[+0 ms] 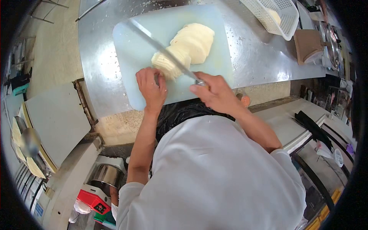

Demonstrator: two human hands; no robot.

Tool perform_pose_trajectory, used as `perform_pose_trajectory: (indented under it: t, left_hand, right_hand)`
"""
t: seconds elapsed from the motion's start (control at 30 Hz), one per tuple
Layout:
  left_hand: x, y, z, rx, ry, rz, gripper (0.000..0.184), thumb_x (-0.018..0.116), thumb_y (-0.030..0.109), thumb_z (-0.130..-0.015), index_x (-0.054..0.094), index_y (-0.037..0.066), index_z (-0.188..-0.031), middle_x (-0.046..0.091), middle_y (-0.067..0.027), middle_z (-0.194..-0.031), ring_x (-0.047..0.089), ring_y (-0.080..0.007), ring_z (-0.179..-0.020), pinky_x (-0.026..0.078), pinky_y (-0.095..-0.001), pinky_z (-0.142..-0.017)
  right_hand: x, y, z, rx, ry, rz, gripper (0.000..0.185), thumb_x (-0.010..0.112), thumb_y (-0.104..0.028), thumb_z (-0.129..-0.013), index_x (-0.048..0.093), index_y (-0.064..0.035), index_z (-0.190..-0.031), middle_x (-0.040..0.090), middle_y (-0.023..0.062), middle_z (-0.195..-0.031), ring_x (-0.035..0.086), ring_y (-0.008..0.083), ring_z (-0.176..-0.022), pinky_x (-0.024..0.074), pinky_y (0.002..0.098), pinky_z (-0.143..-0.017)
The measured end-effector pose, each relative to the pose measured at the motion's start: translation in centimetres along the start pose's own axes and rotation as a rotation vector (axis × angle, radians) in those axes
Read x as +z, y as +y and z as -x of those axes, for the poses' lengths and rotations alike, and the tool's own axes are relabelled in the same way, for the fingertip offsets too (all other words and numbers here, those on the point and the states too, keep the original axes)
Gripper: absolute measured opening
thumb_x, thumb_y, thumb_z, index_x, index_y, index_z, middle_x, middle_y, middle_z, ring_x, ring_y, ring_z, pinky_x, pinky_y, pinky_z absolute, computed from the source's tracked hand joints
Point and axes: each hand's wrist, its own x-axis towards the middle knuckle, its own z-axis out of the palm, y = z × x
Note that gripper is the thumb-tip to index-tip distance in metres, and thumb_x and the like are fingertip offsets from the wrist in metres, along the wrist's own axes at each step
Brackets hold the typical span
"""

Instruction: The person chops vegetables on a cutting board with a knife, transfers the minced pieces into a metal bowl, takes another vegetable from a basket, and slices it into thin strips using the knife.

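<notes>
- Pale slices lay upper centre of frame, on the board.
- Your right hand gripped the knife; your left hand curled beside them, hold unclear.
- A sideways slip risked cutting it.

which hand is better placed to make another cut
Probably the right hand: it grips the knife, whose blade crosses above the nearer pale slices. The left hand is beside those slices.

Knife blocks way above slices; board free at left.
</notes>
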Motion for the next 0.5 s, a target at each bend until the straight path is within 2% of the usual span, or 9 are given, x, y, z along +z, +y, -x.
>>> perform_pose_trajectory:
  t: [0.07, 0.2, 0.27, 0.37, 0.5]
  left_hand:
    - [1.1, 0.8, -0.6, 0.064, 0.129, 0.021, 0.044, 0.074, 0.013, -0.082, 0.062, 0.003, -0.123, 0.059, -0.0217, -0.126, 0.051, -0.0419, -0.116, 0.04, -0.0523, -0.102]
    - [2.3, 5.0, -4.1, 0.163, -0.016, -0.186, 0.075, 0.08, 0.028, -0.077, 0.055, 0.006, -0.143, 0.052, -0.0228, -0.137, 0.046, -0.0431, -0.124, 0.036, -0.054, -0.106]
    - [3.6, 4.6, -4.4, 0.164, -0.082, -0.299, 0.08, 0.081, 0.033, -0.075, 0.054, 0.008, -0.146, 0.053, -0.0199, -0.137, 0.048, -0.0401, -0.123, 0.036, -0.0524, -0.105]
    - [4.0, 3.9, -3.9, 0.134, -0.117, -0.273, 0.082, 0.082, 0.036, -0.078, 0.054, 0.009, -0.15, 0.054, -0.0174, -0.143, 0.05, -0.0377, -0.127, 0.036, -0.0519, -0.108]
    - [4.6, 3.6, -3.2, 0.137, -0.103, -0.295, 0.08, 0.081, 0.034, -0.079, 0.053, 0.009, -0.15, 0.053, -0.0165, -0.145, 0.051, -0.0373, -0.127, 0.036, -0.0525, -0.109]
  right_hand:
    - [-1.0, 0.8, 0.8, -0.028, 0.144, -0.015, 0.046, 0.067, -0.029, -0.101, 0.065, 0.0069, -0.13, 0.059, 0.0112, -0.065, 0.053, 0.0147, -0.058, 0.0464, 0.0332, -0.058]
    - [-2.0, 2.2, 2.0, 0.033, 0.372, -0.12, 0.047, 0.067, -0.028, -0.102, 0.065, 0.0073, -0.132, 0.056, 0.004, -0.06, 0.053, 0.0099, -0.05, 0.0446, 0.029, -0.05]
    - [-2.4, 3.4, 2.0, 0.09, 0.443, -0.158, 0.048, 0.066, -0.03, -0.102, 0.065, 0.0075, -0.132, 0.056, 0.0025, -0.06, 0.053, 0.0091, -0.048, 0.0446, 0.0287, -0.048]
    - [-3.0, 5.9, 2.1, 0.167, 0.496, -0.177, 0.051, 0.064, -0.034, -0.103, 0.064, 0.0086, -0.132, 0.056, 0.002, -0.06, 0.053, 0.0091, -0.049, 0.0442, 0.0284, -0.048]
    - [-3.6, 8.5, 2.4, 0.216, 0.471, -0.204, 0.054, 0.062, -0.037, -0.104, 0.063, 0.0088, -0.132, 0.056, 0.0032, -0.06, 0.053, 0.0093, -0.049, 0.0437, 0.0287, -0.047]
